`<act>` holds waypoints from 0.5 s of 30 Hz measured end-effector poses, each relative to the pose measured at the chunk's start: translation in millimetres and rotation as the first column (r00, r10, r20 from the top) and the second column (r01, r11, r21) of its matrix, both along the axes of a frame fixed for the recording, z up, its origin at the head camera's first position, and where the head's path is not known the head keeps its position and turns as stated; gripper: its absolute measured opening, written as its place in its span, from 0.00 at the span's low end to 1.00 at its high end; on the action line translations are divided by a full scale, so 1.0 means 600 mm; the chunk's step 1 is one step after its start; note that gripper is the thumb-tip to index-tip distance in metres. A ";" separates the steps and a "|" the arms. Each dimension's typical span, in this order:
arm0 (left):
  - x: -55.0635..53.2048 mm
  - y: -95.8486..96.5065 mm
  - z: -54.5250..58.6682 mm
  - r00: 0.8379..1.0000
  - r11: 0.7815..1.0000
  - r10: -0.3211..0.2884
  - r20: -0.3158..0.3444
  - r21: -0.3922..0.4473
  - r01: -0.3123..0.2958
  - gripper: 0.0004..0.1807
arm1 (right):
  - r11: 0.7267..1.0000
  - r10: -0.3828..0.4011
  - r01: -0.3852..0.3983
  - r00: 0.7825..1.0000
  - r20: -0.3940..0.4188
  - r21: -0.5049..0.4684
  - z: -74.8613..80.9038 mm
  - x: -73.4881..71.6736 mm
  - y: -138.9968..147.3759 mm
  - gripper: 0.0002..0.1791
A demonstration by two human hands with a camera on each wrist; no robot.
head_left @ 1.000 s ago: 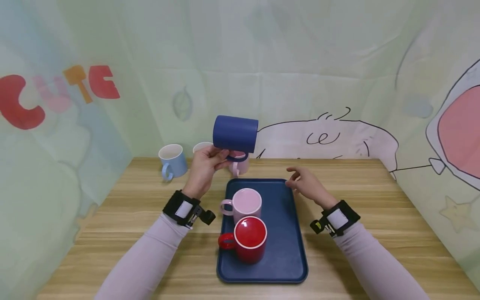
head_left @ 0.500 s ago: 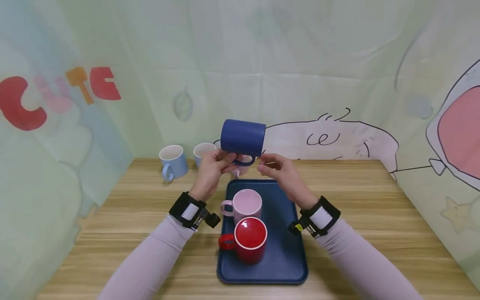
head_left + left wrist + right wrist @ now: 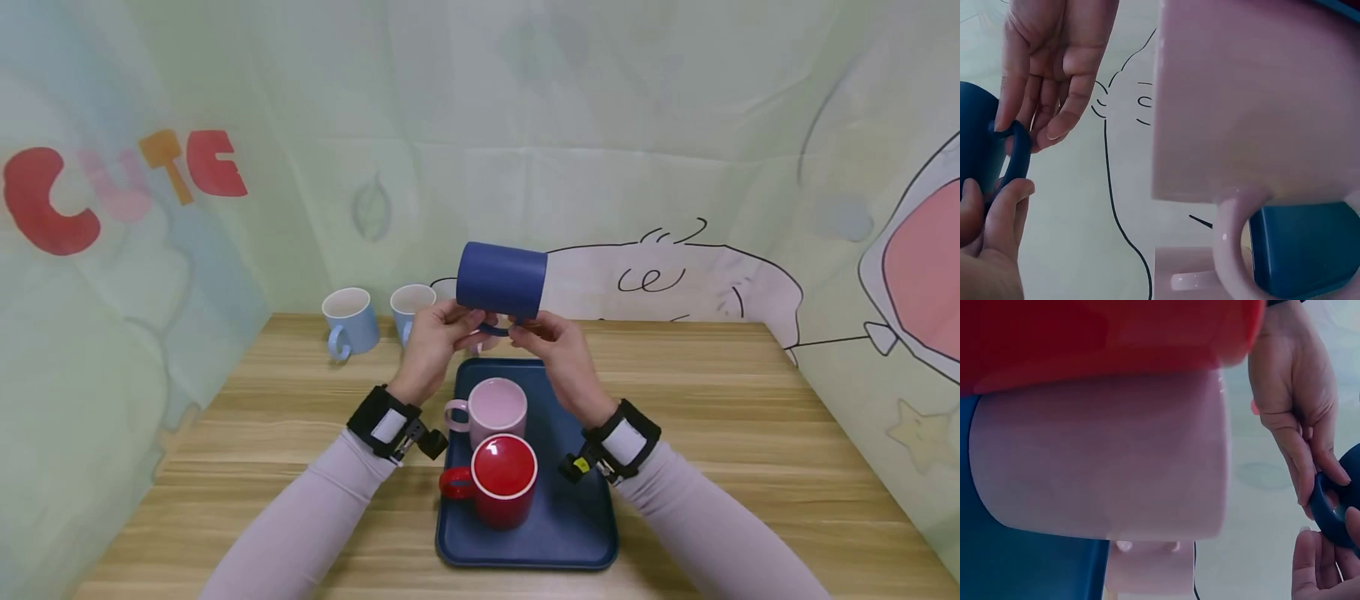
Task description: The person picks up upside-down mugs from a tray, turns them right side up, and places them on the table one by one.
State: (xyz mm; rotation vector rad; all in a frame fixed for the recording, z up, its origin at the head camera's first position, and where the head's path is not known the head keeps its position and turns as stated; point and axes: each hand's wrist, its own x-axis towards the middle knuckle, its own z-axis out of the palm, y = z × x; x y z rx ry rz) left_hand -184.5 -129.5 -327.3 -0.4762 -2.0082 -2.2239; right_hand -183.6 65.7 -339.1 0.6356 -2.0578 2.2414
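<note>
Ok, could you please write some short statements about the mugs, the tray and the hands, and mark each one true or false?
1. The dark blue mug is held on its side. True.
2. The left hand and the right hand both touch its handle. True.
3. A pink mug and the red mug stand on the tray. True.
4. In the head view, the red mug is behind that pink mug. False: it is in front.
5. The dark blue mug's handle sits above its body. False: it is below.
</note>
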 end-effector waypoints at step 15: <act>-0.003 -0.009 0.002 0.995 0.993 -0.057 0.084 -0.102 0.065 0.16 | 1.000 0.002 -0.002 0.999 -0.041 -0.018 0.003 0.003 0.006 0.19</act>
